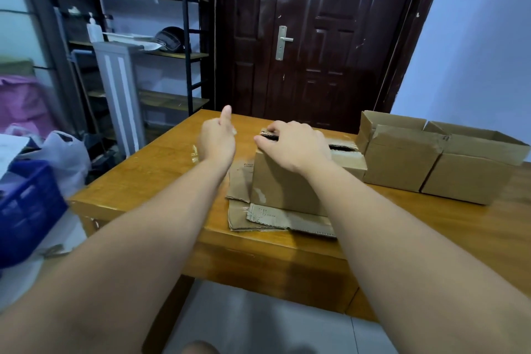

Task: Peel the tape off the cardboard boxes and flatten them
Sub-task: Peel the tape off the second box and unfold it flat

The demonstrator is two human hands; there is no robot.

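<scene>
A person's two bare arms reach forward over a wooden worktop [149, 169]. The right hand [296, 144] rests on top of a closed cardboard box [284, 184] near the middle of the worktop, its fingers [273, 128] curled over the far left edge of the box's top, gripping the cardboard there. A dark slit runs along the top of the box to the right of that hand. The left hand [217, 138] hovers just left of the box, apart from it, loosely closed with the thumb pointing up; whether it holds any tape cannot be told. The box stands on flattened cardboard sheets [258, 218] that stick out toward the person and to the left. To the right, just beside the box, stand two open cardboard boxes [431, 164] side by side with their flaps up. Behind the worktop is a dark wooden door [316, 31]. A metal shelf unit [161, 37] stands at the left, and a blue crate [26, 210] sits at the left edge.
</scene>
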